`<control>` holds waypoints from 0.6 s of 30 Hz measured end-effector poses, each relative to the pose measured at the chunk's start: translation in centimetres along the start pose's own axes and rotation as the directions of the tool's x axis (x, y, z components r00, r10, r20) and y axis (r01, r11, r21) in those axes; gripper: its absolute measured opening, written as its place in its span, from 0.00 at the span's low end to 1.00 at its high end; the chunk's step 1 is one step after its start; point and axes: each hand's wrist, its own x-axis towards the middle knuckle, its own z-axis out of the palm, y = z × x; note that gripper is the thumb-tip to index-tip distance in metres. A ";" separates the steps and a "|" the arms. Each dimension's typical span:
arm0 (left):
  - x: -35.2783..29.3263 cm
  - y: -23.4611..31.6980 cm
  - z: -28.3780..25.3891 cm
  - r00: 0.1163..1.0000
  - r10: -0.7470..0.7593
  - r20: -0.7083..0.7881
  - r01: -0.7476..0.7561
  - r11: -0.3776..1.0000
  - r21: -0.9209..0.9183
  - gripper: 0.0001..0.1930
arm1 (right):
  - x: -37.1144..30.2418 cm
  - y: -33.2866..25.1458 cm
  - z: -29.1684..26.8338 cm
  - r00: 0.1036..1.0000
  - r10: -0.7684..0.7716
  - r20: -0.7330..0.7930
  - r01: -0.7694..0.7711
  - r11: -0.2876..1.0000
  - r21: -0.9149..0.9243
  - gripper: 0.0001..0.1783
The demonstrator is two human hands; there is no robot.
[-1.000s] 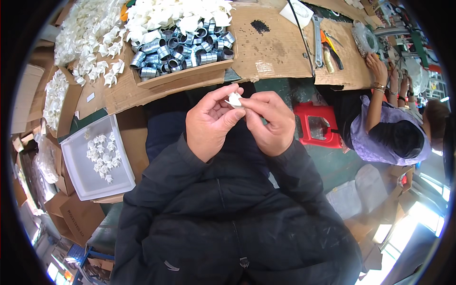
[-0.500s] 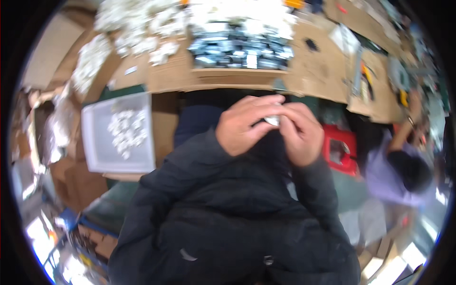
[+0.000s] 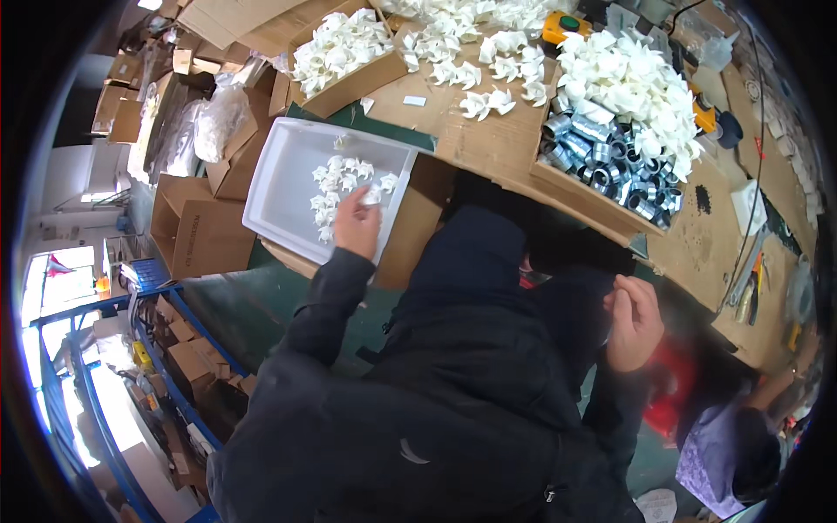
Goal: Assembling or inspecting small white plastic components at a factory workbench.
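Note:
My left hand [image 3: 357,225] is over the right side of a translucent white plastic bin [image 3: 272,179]. Thumb and fingers are closed on a small white plastic part [image 3: 372,195]. Several white finned plastic parts [image 3: 328,207] lie in the bin beside that hand. My right hand [image 3: 635,324] is apart from it, in front of my right knee, with the fingers curled in. No object shows in it, but the inside of its grip is hidden.
On the cardboard-covered bench, a box holds shiny metal sleeves [image 3: 571,139] and a heap of white finned parts [image 3: 615,83]. Another carton of white parts [image 3: 340,52] stands behind the bin. Pliers [image 3: 757,283] lie at the right, where another person [image 3: 732,453] sits near a red stool-like thing [image 3: 670,383].
My hands were together in front of me around a small pale piece. Now they are apart, the left over the bin with the white part. The view has turned left.

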 end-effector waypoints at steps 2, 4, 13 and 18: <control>1.5 -4.3 -2.5 0.988 0.110 -0.109 -0.086 0.975 0.204 0.25 | 0.5 0.2 0.8 1.000 -0.018 0.018 0.017 0.999 0.027 0.12; 2.1 -5.9 -3.1 0.940 0.289 -0.184 -0.215 0.916 0.340 0.24 | 1.0 0.1 1.3 0.999 -0.015 0.029 0.014 1.000 0.020 0.12; 4.1 15.8 4.0 0.772 0.630 -0.087 -0.632 0.775 -0.001 0.22 | 0.9 -2.2 0.7 0.997 -0.074 -0.018 0.072 0.990 -0.120 0.12; 7.9 17.4 9.2 0.760 0.649 0.023 -0.650 0.760 0.026 0.19 | -0.5 -0.9 0.2 0.997 -0.059 -0.044 0.055 0.996 -0.073 0.12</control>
